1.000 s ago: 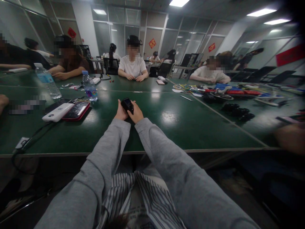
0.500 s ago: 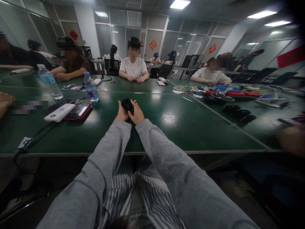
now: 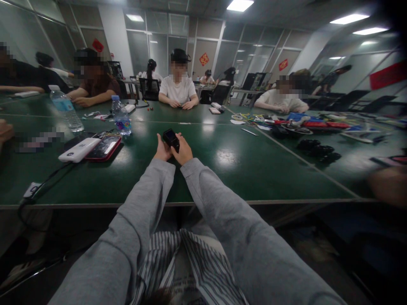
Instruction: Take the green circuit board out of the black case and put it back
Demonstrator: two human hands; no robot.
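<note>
Both my hands are stretched out over the green table (image 3: 222, 182), around a small black device with a dark square screen (image 3: 171, 136). The screen side faces up towards me, and its exact kind is unclear. My left hand (image 3: 162, 149) supports it from the left and below, thumb along its edge. From the right, my right hand (image 3: 184, 151) grips it, with the thumb on the lower part. Fingers under the device are hidden.
To the left lie a white power bank (image 3: 79, 150) with a cable, a red-edged phone (image 3: 106, 148) and two water bottles (image 3: 121, 116). A pen (image 3: 249, 132), black objects (image 3: 318, 150) and a pile of cables and bags (image 3: 305, 120) are at right. Several people sit around the table.
The view shifted slightly. My hands stay around the black device, which has barely moved. A person's hand at the left edge has moved a little.
</note>
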